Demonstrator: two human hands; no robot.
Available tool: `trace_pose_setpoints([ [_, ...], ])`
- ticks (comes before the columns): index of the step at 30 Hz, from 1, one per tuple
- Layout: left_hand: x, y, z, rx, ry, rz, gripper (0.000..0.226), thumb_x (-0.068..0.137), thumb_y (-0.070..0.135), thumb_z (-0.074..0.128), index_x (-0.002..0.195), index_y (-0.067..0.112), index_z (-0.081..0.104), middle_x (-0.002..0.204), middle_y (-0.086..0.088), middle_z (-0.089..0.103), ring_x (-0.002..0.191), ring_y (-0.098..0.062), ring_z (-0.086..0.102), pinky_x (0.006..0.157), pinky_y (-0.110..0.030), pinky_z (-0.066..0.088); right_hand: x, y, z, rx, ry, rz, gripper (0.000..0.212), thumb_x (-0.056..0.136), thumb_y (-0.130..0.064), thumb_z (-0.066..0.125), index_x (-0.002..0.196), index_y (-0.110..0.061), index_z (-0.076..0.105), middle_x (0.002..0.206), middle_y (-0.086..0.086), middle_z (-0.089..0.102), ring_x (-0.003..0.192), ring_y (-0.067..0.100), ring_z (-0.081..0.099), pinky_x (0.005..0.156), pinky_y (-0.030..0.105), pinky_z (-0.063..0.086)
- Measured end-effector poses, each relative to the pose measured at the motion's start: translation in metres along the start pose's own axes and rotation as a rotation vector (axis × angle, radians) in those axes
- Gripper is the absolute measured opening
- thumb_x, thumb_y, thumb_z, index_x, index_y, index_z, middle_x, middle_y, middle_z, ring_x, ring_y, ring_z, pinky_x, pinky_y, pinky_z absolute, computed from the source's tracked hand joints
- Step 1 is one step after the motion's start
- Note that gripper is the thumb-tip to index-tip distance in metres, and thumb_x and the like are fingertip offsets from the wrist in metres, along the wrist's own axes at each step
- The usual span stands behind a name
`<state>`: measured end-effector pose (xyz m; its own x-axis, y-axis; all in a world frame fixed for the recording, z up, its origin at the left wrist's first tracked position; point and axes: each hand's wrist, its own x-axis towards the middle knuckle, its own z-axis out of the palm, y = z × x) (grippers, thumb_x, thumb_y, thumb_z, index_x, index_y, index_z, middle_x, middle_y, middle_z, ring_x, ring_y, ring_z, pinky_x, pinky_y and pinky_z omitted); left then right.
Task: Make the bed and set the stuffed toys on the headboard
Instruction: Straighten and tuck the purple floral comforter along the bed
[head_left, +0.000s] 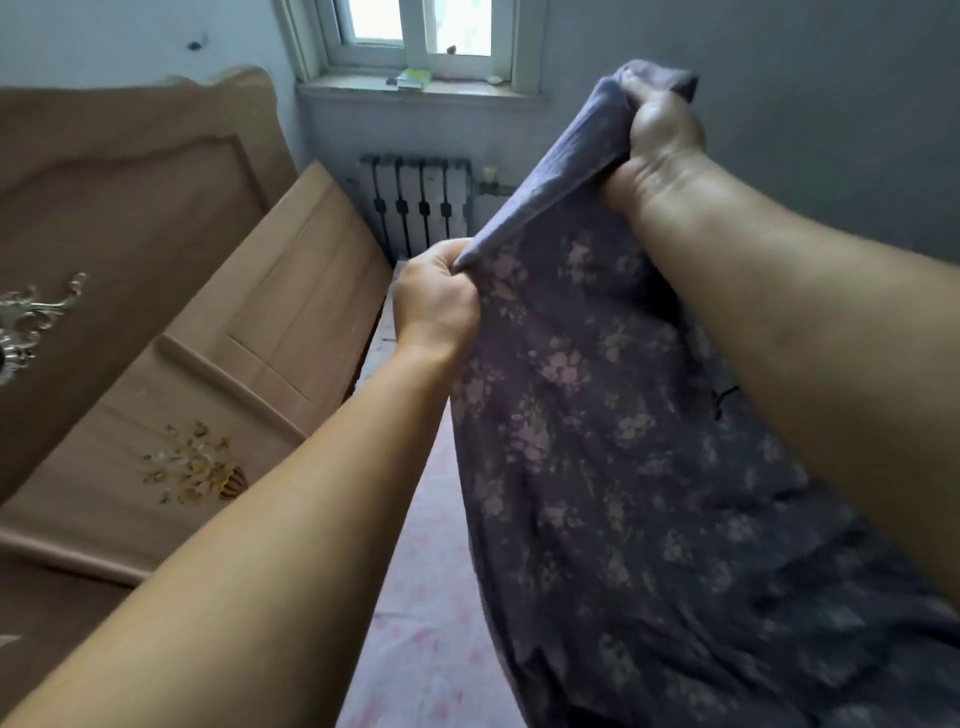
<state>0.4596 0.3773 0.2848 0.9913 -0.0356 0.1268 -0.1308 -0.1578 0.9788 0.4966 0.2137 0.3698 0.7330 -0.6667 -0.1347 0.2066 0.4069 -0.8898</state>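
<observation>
A purple quilt with a pale flower print (597, 441) hangs in front of me, lifted off the bed. My left hand (436, 296) grips its top edge low in the middle of the view. My right hand (654, 140) grips the same edge higher up and to the right, so the edge runs taut between both fists. Under the quilt lies a pink patterned sheet (431, 597) on the mattress. The tan wooden headboard (130, 234), with a silver ornament and a painted flower motif, fills the left side. No stuffed toys are in view.
A white radiator (418, 200) stands against the far wall below a window (415, 31), whose sill (421, 85) carries small items. A grey wall runs along the right side of the bed.
</observation>
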Motion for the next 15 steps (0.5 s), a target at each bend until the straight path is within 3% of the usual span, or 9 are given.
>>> trace_pose_setpoints([
  [3,0.017,0.015,-0.002,0.016,0.095,0.038,0.03,0.076,0.013,0.054,0.061,0.034,0.067,0.066,0.016,0.061,0.072,-0.01,0.056,0.07,-0.033,0.051,0.014,-0.01,0.024,0.046,-0.097,0.032,0.025,0.085,-0.021,0.068,0.07,-0.001,0.064,0.088,0.017,0.068,0.089,0.031,0.066,0.087,0.043,0.054],
  [8,0.052,-0.006,0.003,0.121,0.152,-0.045,0.028,0.079,0.006,0.051,0.061,0.024,0.064,0.067,0.007,0.057,0.066,-0.011,0.046,0.059,-0.027,0.039,0.044,0.007,0.049,0.079,-0.31,0.175,0.024,0.089,-0.02,0.062,0.072,-0.004,0.061,0.07,0.011,0.064,0.072,0.028,0.061,0.082,0.039,0.054],
  [10,0.063,-0.022,0.009,0.185,0.184,-0.128,0.03,0.08,0.003,0.047,0.061,0.022,0.06,0.063,0.008,0.053,0.064,-0.013,0.043,0.057,-0.026,0.035,0.058,0.025,0.052,0.073,-0.405,0.264,0.024,0.093,-0.023,0.057,0.078,-0.004,0.061,0.072,0.011,0.063,0.071,0.025,0.06,0.074,0.034,0.054],
  [13,0.079,-0.031,0.02,0.239,0.221,-0.205,0.028,0.077,-0.001,0.045,0.074,0.022,0.062,0.074,0.005,0.06,0.076,-0.021,0.055,0.068,-0.03,0.046,0.081,0.058,0.051,0.048,-0.496,0.413,0.022,0.095,-0.027,0.053,0.085,-0.009,0.06,0.062,0.007,0.065,0.066,0.019,0.061,0.064,0.026,0.053],
  [15,0.092,-0.032,0.036,0.259,0.211,-0.209,0.038,0.077,-0.001,0.05,0.104,0.021,0.062,0.096,0.0,0.065,0.095,-0.023,0.061,0.088,-0.034,0.051,0.095,0.078,0.042,-0.016,-0.541,0.504,0.022,0.096,-0.029,0.051,0.084,-0.011,0.059,0.06,0.003,0.065,0.064,0.015,0.06,0.057,0.021,0.052],
])
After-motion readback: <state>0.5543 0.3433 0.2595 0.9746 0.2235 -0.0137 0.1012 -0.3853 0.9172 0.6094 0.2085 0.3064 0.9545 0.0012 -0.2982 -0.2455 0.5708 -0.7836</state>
